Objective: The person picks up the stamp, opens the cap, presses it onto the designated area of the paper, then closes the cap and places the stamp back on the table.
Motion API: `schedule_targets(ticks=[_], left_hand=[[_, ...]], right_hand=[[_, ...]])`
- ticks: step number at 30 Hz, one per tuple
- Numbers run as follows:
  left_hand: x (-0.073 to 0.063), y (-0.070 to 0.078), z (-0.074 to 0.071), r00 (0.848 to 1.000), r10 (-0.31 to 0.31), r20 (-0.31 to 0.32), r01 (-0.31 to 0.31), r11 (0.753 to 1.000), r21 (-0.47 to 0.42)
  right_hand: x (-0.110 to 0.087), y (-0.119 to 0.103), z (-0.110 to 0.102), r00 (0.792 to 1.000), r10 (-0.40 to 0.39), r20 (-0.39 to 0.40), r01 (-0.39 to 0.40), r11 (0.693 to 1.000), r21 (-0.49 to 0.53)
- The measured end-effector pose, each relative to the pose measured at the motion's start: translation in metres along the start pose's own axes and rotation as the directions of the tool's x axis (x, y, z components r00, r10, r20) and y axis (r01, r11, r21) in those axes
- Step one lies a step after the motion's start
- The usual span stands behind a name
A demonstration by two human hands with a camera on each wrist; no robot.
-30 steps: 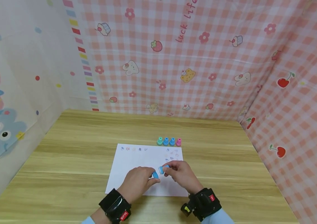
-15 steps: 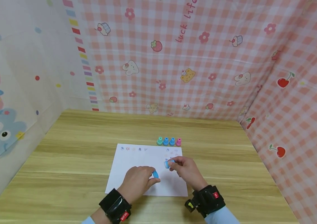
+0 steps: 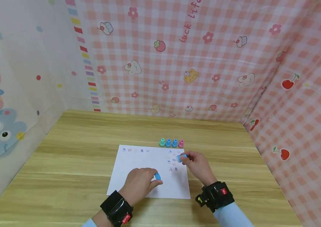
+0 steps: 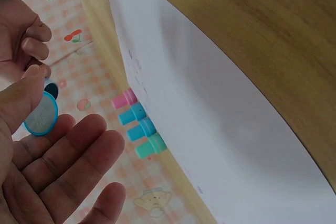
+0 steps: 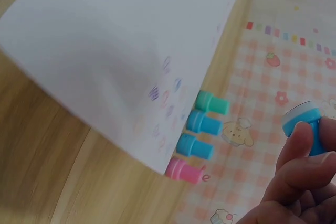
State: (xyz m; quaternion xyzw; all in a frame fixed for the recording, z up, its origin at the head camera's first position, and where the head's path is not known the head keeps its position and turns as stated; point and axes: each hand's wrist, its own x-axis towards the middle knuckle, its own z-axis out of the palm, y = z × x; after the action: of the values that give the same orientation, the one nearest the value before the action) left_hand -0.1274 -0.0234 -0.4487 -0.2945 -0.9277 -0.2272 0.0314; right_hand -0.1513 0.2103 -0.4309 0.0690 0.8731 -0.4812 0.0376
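In the head view my left hand (image 3: 139, 184) pinches a small blue cap (image 3: 157, 176) between thumb and forefinger over the white paper (image 3: 174, 187). The left wrist view shows the cap's round face with a blue rim (image 4: 42, 114); the other fingers stay extended. My right hand (image 3: 200, 167) pinches a blue toy stamp (image 3: 180, 158) above the sheet's upper right part. A pale band circles the wide end of the stamp (image 5: 302, 119) in the right wrist view. Small printed marks (image 3: 174, 164) cluster below the stamp, and a row of marks (image 3: 135, 150) runs along the top left.
Beyond the paper's far edge stand several stamps in a row: one green (image 3: 162, 142), two blue (image 3: 174, 143) and one pink (image 3: 181, 143). The wooden table (image 3: 72, 157) meets a checked cloth backdrop (image 3: 172, 63) at the back and right.
My right hand has moved right and farther back with the blue stamp, away from my left hand, baring printed marks on the paper. My left hand stays in place with the cap.
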Motion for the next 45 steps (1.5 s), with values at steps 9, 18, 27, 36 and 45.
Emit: schedule_targets(ticks=[9, 18, 27, 36, 45], left_hand=[[-0.001, 0.0, 0.001, 1.0, 0.011, -0.024, -0.01, 1.0, 0.007], [-0.001, 0.0, 0.002, 1.0, 0.0, -0.005, 0.0, 1.0, 0.011], [0.0, 0.0, 0.001, 1.0, -0.009, 0.015, 0.009, 1.0, 0.021], [-0.001, -0.001, 0.001, 1.0, -0.005, 0.008, 0.005, 1.0, 0.031], [-0.002, -0.001, -0.001, 1.0, -0.009, 0.001, 0.008, 1.0, 0.026]], right_hand=[[0.012, 0.012, 0.002, 0.997, -0.032, -0.064, 0.017, 0.972, -0.235], [0.023, 0.027, 0.01, 0.992, -0.13, 0.001, 0.11, 0.837, -0.536], [0.029, 0.029, 0.017, 0.981, -0.173, 0.083, 0.185, 0.744, -0.642], [0.032, 0.027, 0.023, 0.977, -0.19, 0.1, 0.207, 0.714, -0.669], [0.033, 0.028, 0.025, 0.974, -0.199, 0.112, 0.22, 0.686, -0.694]])
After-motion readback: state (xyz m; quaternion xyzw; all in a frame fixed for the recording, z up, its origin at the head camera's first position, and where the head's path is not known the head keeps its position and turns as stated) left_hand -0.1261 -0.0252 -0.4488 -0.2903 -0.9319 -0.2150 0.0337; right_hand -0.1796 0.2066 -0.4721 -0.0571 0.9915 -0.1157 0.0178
